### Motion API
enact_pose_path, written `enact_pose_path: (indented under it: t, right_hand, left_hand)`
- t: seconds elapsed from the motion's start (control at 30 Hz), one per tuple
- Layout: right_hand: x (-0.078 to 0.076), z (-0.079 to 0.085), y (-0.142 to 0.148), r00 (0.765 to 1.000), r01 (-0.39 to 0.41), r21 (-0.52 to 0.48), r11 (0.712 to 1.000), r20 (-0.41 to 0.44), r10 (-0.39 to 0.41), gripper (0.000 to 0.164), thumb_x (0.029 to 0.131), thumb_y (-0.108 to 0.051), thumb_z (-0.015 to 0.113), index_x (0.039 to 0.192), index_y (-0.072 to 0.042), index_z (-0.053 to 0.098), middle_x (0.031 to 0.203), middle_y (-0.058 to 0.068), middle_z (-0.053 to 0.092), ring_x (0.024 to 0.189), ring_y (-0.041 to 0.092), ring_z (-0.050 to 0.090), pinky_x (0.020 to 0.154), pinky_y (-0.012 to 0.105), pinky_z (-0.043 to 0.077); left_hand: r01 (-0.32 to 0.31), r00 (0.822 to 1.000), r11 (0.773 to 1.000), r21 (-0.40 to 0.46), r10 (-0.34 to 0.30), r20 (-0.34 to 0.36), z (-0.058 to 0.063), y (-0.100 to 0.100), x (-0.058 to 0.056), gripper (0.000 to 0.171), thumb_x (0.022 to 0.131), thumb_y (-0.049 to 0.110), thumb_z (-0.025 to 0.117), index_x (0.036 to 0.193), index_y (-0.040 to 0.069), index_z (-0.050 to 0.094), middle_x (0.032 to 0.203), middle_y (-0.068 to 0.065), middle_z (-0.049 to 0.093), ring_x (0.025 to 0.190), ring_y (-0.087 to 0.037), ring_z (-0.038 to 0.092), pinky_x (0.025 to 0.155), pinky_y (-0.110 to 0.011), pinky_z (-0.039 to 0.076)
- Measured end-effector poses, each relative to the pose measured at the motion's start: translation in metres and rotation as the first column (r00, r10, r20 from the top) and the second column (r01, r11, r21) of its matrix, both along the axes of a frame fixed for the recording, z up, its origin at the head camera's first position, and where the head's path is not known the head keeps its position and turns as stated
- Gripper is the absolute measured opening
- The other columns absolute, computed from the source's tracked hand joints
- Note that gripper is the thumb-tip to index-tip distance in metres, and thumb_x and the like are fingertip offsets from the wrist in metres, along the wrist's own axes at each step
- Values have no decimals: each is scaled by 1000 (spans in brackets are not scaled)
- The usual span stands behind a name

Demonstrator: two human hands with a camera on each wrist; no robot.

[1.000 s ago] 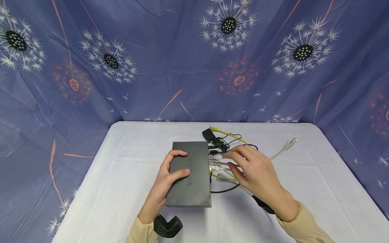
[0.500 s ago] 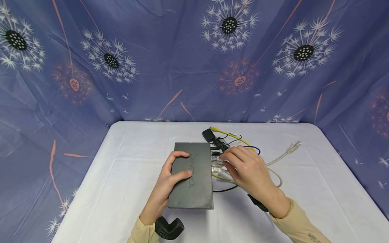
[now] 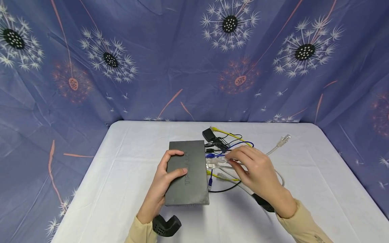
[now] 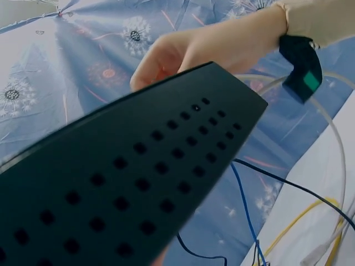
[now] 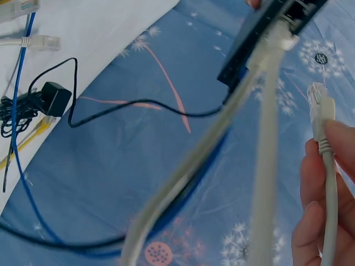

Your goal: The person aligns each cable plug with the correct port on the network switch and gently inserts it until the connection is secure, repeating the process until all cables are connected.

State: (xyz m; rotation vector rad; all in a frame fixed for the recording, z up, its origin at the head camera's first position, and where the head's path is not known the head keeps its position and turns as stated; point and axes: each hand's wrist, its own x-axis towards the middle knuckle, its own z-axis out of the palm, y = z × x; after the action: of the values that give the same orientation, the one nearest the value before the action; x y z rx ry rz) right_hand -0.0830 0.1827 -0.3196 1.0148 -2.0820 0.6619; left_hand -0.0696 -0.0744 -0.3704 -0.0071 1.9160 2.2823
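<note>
A flat dark grey network switch [image 3: 189, 179] is gripped at its left side by my left hand [image 3: 161, 184], thumb and index finger on its top face. Its vented side wall [image 4: 133, 166] fills much of the left wrist view. Blue, white and black plugs sit in the right-hand edge, including a blue plug [image 3: 210, 155]. My right hand [image 3: 256, 170] is close beside that edge. It pinches the clear-tipped plug of a whitish network cable [image 5: 320, 111], held apart from the ports in the right wrist view.
A black power adapter [image 3: 208, 135] with a bundled cord lies behind the switch, beside a yellow cable [image 3: 231, 134]. A whitish plug [image 3: 284, 139] points to the back right. Another blue plug [image 3: 210, 183] dangles by the switch's edge. All this is on a white-covered table [image 3: 100, 189].
The switch shifts slightly right, then back left in my left hand. My right hand moves in toward the ports, then draws back a little, leaving the blue plug in view.
</note>
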Motion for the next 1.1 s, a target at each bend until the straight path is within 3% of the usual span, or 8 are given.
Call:
enact_pose_path:
  t: [0.2, 0.43, 0.77, 1.1]
  right_hand:
    - [6, 6, 9, 999, -14, -41, 999, 49, 16, 30, 100, -28, 51, 88, -9, 69, 86, -2, 66, 77, 14, 62, 70, 23, 46]
    - [12, 7, 16, 994, -41, -126, 991, 100, 54, 28, 99, -29, 54, 88, -8, 69, 84, -2, 65, 67, 6, 52, 60, 16, 41]
    - [18, -1, 15, 971, -64, -211, 975, 211, 109, 25, 96, -31, 59, 92, -8, 70, 85, -1, 66, 66, 3, 50, 56, 18, 38]
    - [19, -6, 2, 962, -120, -257, 959, 208, 176, 20, 95, -25, 61, 92, -8, 69, 84, 0, 66, 66, 6, 50, 54, 18, 39]
  left_hand:
    - [-43, 999, 999, 4, 43, 18, -1, -8, -3, 46, 81, 9, 70, 123, 22, 54, 125, -9, 43, 98, -32, 49, 74, -40, 44]
    - [-86, 996, 993, 76, 84, 31, 2, -16, -5, 46, 83, 7, 68, 123, 22, 53, 119, -11, 45, 87, -29, 59, 69, -39, 50]
    - [-79, 995, 993, 84, 84, -51, 9, -9, -2, 46, 82, 3, 68, 123, 20, 53, 122, -10, 43, 95, -33, 51, 73, -41, 46]
    - [-56, 994, 996, 73, 63, -94, 16, 4, 4, 47, 80, 4, 69, 121, 19, 54, 124, -11, 42, 101, -33, 45, 77, -44, 43]
